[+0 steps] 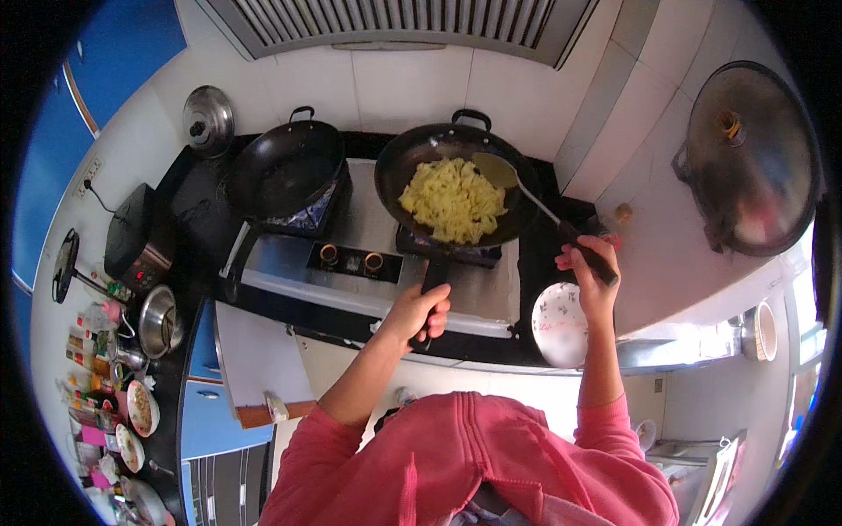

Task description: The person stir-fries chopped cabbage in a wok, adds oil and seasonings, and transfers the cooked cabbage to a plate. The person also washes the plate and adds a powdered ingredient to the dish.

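My left hand (419,313) grips the long black handle (435,273) of a dark wok (395,164) on the right burner. In the wok lies a heap of pale yellow shredded food (454,200), perhaps shredded potato. My right hand (595,269) is closed around the dark handle of a metal spatula (498,172), whose broad blade rests at the upper right side of the heap. Just below that hand, on the black counter, is a white plate (559,325) with a leaf pattern. My right forearm partly covers its right edge.
A second wok (286,171) sits on the left burner, with a steel lid (208,121) behind it. On the right wall hangs a large pan lid (753,164). A rice cooker (141,237), a steel bowl (158,321) and filled dishes (142,409) line the left counter. Overhead is a range hood (395,23).
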Tool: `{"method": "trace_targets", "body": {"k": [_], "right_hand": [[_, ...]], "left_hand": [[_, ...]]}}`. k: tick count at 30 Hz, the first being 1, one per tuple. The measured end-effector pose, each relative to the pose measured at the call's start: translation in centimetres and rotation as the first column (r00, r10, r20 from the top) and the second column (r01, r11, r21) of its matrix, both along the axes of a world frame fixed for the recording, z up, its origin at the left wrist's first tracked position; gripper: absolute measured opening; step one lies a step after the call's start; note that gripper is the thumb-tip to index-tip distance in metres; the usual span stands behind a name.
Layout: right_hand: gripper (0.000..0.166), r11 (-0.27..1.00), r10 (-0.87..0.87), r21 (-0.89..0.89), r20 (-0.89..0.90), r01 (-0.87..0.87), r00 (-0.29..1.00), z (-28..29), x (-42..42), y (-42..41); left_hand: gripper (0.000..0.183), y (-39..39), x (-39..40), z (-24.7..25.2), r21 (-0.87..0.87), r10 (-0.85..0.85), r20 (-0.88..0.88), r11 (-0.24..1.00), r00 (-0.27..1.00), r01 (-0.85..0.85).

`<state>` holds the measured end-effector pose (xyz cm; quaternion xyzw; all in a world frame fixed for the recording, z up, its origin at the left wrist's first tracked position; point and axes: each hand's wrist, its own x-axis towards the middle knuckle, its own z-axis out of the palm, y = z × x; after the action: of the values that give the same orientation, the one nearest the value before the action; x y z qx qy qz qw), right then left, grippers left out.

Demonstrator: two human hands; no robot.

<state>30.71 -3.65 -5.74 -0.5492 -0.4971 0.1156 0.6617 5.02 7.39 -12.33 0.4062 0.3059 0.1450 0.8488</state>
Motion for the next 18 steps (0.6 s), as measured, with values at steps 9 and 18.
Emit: {"method": "trace_targets", "body": {"k": [9, 18], "right_hand": [[0.019, 0.999, 0.05, -0.008, 0.011, -0.05, 0.999, -0.5, -0.5, 0.1], [0.027, 0.999, 0.052, -0.028, 0.599, -0.044, 0.799, 0.0, -2.3, 2.1]], "left_hand": [[0.031, -1.4, -0.2, 2.1, 0.024, 0.036, -0.021, 0.999, 0.999, -0.035], [0.028, -0.5, -1.0, 0.9, -0.151, 0.097, 0.189, 0.986, 0.977, -0.069]]}}
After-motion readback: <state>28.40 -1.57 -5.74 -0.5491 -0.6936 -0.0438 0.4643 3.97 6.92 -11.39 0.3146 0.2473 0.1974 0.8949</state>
